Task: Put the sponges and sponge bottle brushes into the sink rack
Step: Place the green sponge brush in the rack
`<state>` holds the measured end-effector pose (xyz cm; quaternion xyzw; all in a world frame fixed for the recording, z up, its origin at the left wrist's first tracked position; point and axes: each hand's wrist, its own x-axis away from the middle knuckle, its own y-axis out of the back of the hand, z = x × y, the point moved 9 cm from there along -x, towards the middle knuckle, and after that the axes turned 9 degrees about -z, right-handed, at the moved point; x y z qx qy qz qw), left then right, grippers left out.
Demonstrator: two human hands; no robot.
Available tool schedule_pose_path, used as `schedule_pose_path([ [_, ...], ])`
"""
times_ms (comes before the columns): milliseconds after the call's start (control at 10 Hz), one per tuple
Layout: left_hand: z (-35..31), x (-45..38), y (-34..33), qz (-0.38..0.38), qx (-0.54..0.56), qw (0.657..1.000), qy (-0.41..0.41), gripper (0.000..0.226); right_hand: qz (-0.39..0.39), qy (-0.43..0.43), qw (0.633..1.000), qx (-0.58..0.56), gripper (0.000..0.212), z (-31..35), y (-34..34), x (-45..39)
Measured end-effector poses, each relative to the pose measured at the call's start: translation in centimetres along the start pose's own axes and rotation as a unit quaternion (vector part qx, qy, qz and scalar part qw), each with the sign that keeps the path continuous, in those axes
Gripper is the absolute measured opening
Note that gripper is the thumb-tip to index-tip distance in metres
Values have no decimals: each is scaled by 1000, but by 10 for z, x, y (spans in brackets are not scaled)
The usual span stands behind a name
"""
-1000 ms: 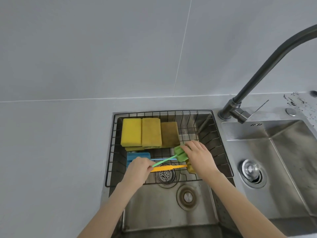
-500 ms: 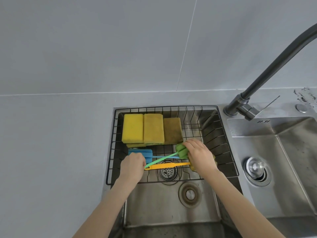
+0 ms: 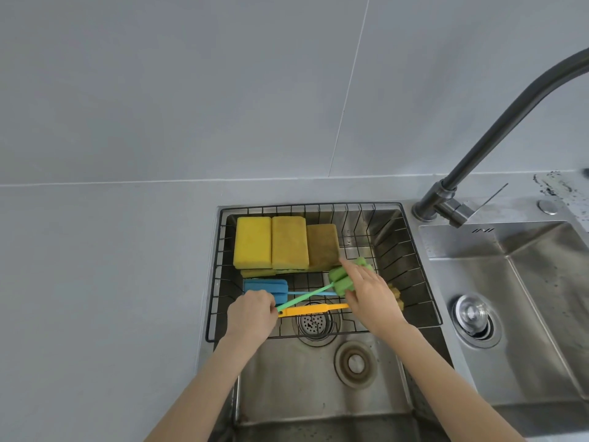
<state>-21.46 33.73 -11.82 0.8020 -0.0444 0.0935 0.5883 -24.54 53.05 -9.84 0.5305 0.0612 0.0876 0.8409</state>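
Foam on green plastic-handled sponge bottle brush (image 3: 342, 277): soft, light, on a thin bendy stem. We pinch the stem's end with left hand (image 3: 253, 309) and close right hand (image 3: 371, 296) over the head, inside black wire sink rack (image 3: 417, 275), toward its right side.

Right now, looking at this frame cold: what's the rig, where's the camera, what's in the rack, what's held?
There is no robot here: a person works with two bare hands. The one camera sits on their head, looking forward and down.

A wire sink rack spans the back of a steel sink. Yellow sponges stand in a row at its back left. A blue bottle brush and an orange bottle brush lie on the rack floor.

The left hand pinches the handle end of a green bottle brush, and the right hand grips its foam head. A dark faucet stands to the right.
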Motion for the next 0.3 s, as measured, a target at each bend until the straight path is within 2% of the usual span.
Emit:
schedule_pose_path([
  [100,-1,7,6,12,38,999,3,29,14,-12,1000,-21,74,14,4,5],
  [200,-5,13,15,20,86,996,-18,44,22,-16,999,-44,76,32,13,5],
  [300,-15,27,29,18,117,990,-69,64,23,-17,995,-99,67,64,22,13],
])
